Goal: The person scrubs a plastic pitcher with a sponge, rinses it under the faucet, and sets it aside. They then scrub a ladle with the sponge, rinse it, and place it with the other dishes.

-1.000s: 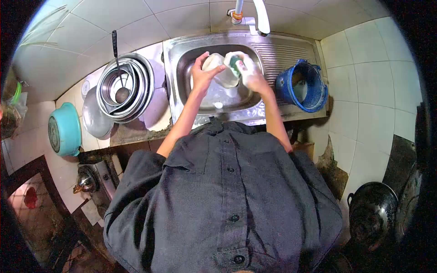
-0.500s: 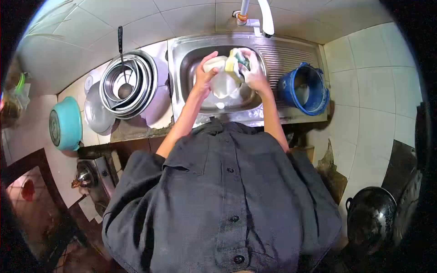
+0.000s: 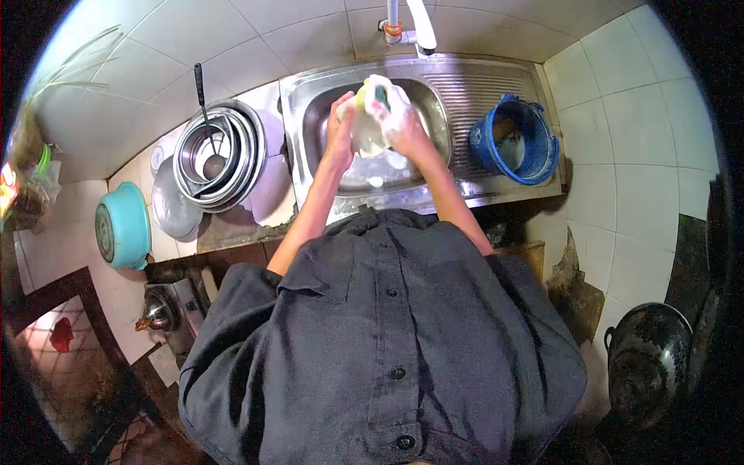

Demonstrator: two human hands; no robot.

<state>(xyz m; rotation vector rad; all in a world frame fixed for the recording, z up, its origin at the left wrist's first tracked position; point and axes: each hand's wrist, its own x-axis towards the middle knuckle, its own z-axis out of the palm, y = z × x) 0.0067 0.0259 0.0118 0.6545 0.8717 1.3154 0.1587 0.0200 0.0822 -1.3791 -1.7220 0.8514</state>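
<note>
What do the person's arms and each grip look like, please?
Loose dark grey sleeves end near the elbows, leaving both forearms bare. The left grip and right grip are ungloved hands; white suds cling to the right.

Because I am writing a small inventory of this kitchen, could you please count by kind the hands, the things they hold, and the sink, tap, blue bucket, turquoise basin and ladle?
Hands (left hand, right hand): 2
Held things (pale item, sponge): 2
Sink: 1
Tap: 1
Blue bucket: 1
Turquoise basin: 1
Ladle: 1
Total: 9
</note>
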